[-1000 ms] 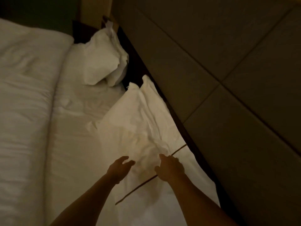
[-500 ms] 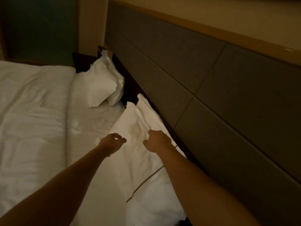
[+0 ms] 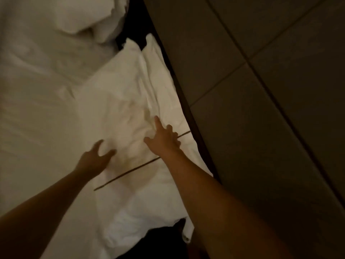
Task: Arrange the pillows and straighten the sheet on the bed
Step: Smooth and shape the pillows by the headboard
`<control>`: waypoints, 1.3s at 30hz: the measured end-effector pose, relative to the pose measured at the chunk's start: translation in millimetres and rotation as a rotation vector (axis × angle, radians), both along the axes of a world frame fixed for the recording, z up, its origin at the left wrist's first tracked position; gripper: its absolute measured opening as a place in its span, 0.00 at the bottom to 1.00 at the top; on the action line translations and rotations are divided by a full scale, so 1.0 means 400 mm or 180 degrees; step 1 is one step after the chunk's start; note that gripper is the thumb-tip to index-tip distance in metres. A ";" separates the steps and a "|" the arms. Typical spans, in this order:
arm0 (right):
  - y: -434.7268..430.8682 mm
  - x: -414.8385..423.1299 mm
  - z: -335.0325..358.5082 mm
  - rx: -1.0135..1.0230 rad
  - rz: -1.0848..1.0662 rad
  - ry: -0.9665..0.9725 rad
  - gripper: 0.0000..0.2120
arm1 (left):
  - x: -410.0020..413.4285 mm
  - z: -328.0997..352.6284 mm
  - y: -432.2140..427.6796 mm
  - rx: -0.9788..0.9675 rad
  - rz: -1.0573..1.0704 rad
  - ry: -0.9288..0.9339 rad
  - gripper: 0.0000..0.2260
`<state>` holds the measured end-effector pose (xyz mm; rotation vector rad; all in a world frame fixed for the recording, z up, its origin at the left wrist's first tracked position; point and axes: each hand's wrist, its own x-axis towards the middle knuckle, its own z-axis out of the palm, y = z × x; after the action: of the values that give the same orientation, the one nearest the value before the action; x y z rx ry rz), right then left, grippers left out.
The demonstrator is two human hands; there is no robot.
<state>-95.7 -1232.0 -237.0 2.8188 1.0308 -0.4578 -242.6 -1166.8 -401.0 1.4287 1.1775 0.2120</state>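
Note:
A flat white pillow (image 3: 127, 98) with a thin dark stripe lies wrinkled along the bed's right side, next to the headboard. My left hand (image 3: 96, 158) rests open on its left part, fingers spread. My right hand (image 3: 164, 138) lies open on its middle, index finger stretched forward over the creases. A second, plumper white pillow (image 3: 89, 14) sits crumpled at the top of the view. The white sheet (image 3: 37, 118) covers the mattress to the left.
The dark padded headboard (image 3: 261, 90) fills the right side. A dark gap (image 3: 188, 113) runs between the bed and the headboard. Something dark (image 3: 160, 243) shows at the bottom edge below the pillow.
The view has tipped down toward the bed. Both hands have come back nearer along the striped pillow and spread open on it; the right index finger now points forward.

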 end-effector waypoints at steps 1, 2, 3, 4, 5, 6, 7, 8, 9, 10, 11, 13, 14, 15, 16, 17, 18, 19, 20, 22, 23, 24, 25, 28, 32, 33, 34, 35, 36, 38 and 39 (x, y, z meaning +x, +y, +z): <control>0.005 0.034 -0.051 0.0034 -0.0048 0.0041 0.43 | 0.024 -0.071 0.002 -0.0136 0.0166 -0.0013 0.35; 0.013 0.063 -0.103 0.0105 -0.0084 0.0073 0.44 | 0.044 -0.136 0.008 -0.0354 0.0373 -0.0058 0.37; 0.022 0.090 -0.156 0.0149 -0.0082 0.0046 0.45 | 0.063 -0.193 0.010 -0.0668 0.0562 -0.0189 0.39; 0.034 0.111 -0.211 0.0153 0.0010 -0.0032 0.45 | 0.082 -0.249 0.008 -0.0998 0.0787 -0.0395 0.42; 0.043 0.124 -0.251 0.0180 0.0154 -0.0089 0.44 | 0.098 -0.295 0.000 -0.1175 0.1034 -0.0619 0.45; 0.048 0.130 -0.275 0.0297 0.0326 -0.0064 0.41 | 0.110 -0.324 -0.011 -0.1211 0.1257 -0.0822 0.48; 0.050 0.133 -0.287 0.0501 0.0512 -0.0008 0.37 | 0.122 -0.348 -0.018 -0.1138 0.1444 -0.0965 0.49; 0.048 0.139 -0.284 0.0757 0.0658 0.0014 0.31 | 0.134 -0.354 -0.022 -0.1053 0.1587 -0.1089 0.47; 0.042 0.153 -0.272 0.1059 0.0728 -0.0038 0.26 | 0.148 -0.355 -0.020 -0.1002 0.1693 -0.1205 0.45; 0.028 0.173 -0.254 0.1356 0.0732 -0.0159 0.22 | 0.166 -0.350 -0.018 -0.0937 0.1731 -0.1325 0.44; 0.005 0.194 -0.231 0.1568 0.0718 -0.0350 0.20 | 0.189 -0.339 -0.023 -0.0840 0.1720 -0.1394 0.43; -0.044 0.216 -0.196 0.1575 0.0680 -0.0832 0.24 | 0.244 -0.306 -0.033 -0.0695 0.1639 -0.1431 0.43; -0.054 0.214 -0.200 0.1387 0.0666 -0.0954 0.29 | 0.271 -0.295 -0.037 -0.0648 0.1596 -0.1346 0.44; -0.051 0.203 -0.213 0.1133 0.0673 -0.0991 0.34 | 0.292 -0.290 -0.045 -0.0624 0.1584 -0.1189 0.46; -0.040 0.193 -0.233 0.0903 0.0679 -0.0980 0.39 | 0.307 -0.281 -0.053 -0.0611 0.1581 -0.1063 0.47; -0.016 0.188 -0.264 0.0714 0.0691 -0.0951 0.42 | 0.315 -0.282 -0.053 -0.0633 0.1604 -0.1021 0.49; 0.011 0.189 -0.289 0.0609 0.0685 -0.0921 0.43 | 0.318 -0.282 -0.045 -0.0726 0.1652 -0.1045 0.50; 0.042 0.197 -0.307 0.0616 0.0670 -0.0897 0.43 | 0.323 -0.282 -0.026 -0.0873 0.1722 -0.1089 0.52; 0.081 0.207 -0.330 0.0680 0.0652 -0.0863 0.42 | 0.330 -0.285 0.000 -0.1072 0.1798 -0.1086 0.51; 0.174 0.242 -0.360 0.0832 0.0690 -0.0793 0.38 | 0.371 -0.277 0.071 -0.1588 0.1899 -0.0949 0.40; 0.231 0.264 -0.361 0.0918 0.0775 -0.0805 0.35 | 0.399 -0.261 0.116 -0.1786 0.2023 -0.0811 0.33; 0.292 0.294 -0.351 0.1017 0.0881 -0.0862 0.32 | 0.427 -0.245 0.165 -0.1841 0.2126 -0.0700 0.30; 0.347 0.329 -0.335 0.1132 0.0959 -0.0924 0.29 | 0.454 -0.230 0.208 -0.1668 0.2017 -0.0676 0.31; 0.421 0.409 -0.288 0.1358 0.1122 -0.0917 0.25 | 0.488 -0.207 0.274 -0.0575 0.1519 -0.0778 0.40; 0.240 0.368 -0.310 0.1098 0.1083 -0.0935 0.26 | 0.418 -0.248 0.134 -0.0453 0.1426 -0.0638 0.45; 0.170 0.346 -0.320 0.1052 0.1041 -0.0946 0.26 | 0.390 -0.265 0.067 -0.0533 0.1374 -0.0579 0.45; 0.107 0.324 -0.327 0.1066 0.1026 -0.0969 0.27 | 0.357 -0.279 0.004 -0.0478 0.1299 -0.0514 0.45; 0.053 0.305 -0.331 0.1122 0.1020 -0.0998 0.27 | 0.324 -0.287 -0.054 -0.0306 0.1187 -0.0448 0.43; 0.016 0.297 -0.333 0.1188 0.1013 -0.1045 0.28 | 0.297 -0.297 -0.093 -0.0094 0.1074 -0.0327 0.41; -0.021 0.282 -0.339 0.1291 0.0944 -0.1130 0.29 | 0.256 -0.310 -0.144 0.0122 0.0926 0.0117 0.38; -0.018 0.276 -0.343 0.1337 0.0924 -0.1133 0.29 | 0.243 -0.311 -0.157 0.0082 0.0911 0.0308 0.37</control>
<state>14.5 -1239.3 -374.2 2.8484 1.5594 0.3157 -145.5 -1229.6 -525.2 1.3006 1.4630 0.3611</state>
